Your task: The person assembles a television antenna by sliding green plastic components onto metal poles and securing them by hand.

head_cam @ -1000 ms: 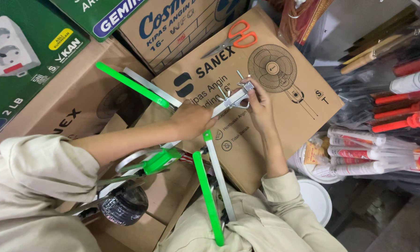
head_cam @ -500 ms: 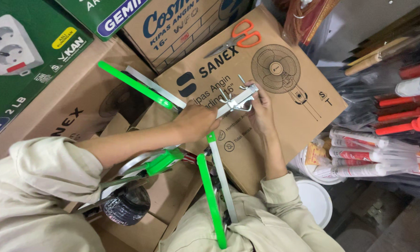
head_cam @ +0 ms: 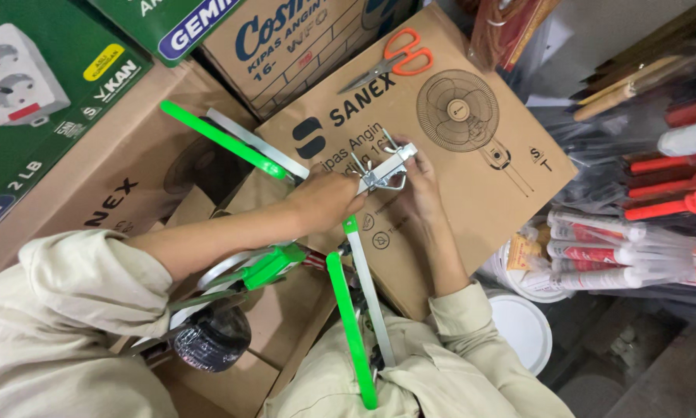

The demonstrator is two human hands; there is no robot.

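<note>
My left hand [head_cam: 329, 203] grips a silver metal bar [head_cam: 390, 161] that carries a small clamp bracket with bolts [head_cam: 375, 179]. My right hand [head_cam: 418, 182] pinches the clamp end of the same bar from the right. Both hands work over a brown cardboard fan box [head_cam: 487, 193]. Green-tipped metal rods fan out from the assembly: one [head_cam: 222, 139] runs up to the left, one [head_cam: 352, 333] lies down toward my lap, and a green plastic joint [head_cam: 269, 265] sits under my left forearm.
Orange-handled scissors [head_cam: 398, 60] lie on the fan box's far edge. More cartons [head_cam: 286, 46] and a green box [head_cam: 30, 131] stand at the back left. Tubes and red-handled tools [head_cam: 642, 224] hang at the right. A white bucket lid [head_cam: 522, 329] lies near my right elbow.
My hands stay on the bar and clamp, with only small finger shifts. The view has drifted slightly.
</note>
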